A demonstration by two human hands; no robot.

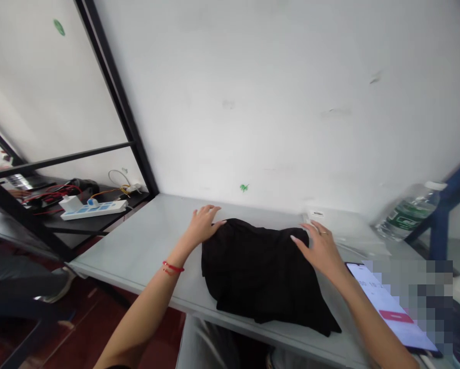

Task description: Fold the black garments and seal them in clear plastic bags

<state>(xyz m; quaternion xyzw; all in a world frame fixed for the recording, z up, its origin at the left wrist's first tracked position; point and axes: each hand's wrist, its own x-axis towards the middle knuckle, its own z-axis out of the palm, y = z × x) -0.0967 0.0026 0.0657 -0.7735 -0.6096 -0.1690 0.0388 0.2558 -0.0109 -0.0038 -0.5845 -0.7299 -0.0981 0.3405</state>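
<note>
A black cloth garment [260, 271] lies folded and rumpled on the grey table [153, 225] in front of me; its exact kind cannot be told. At its upper left corner is my left hand [203, 224], open, the thumb at the cloth's edge and the fingers apart from it. My right hand [322, 250] is by the upper right corner, also open, with thumb and fingers spread around the edge. Neither hand is closed on the fabric. The garment's lower right corner flares toward the table's front edge.
A phone [395, 307] with a lit screen lies at the right, beside a pixelated patch. Behind it are a clear plastic bag [341, 225] and a water bottle [410, 212] near a blue post [443, 220]. At left, a power strip [95, 209] sits beyond a black frame [118, 97].
</note>
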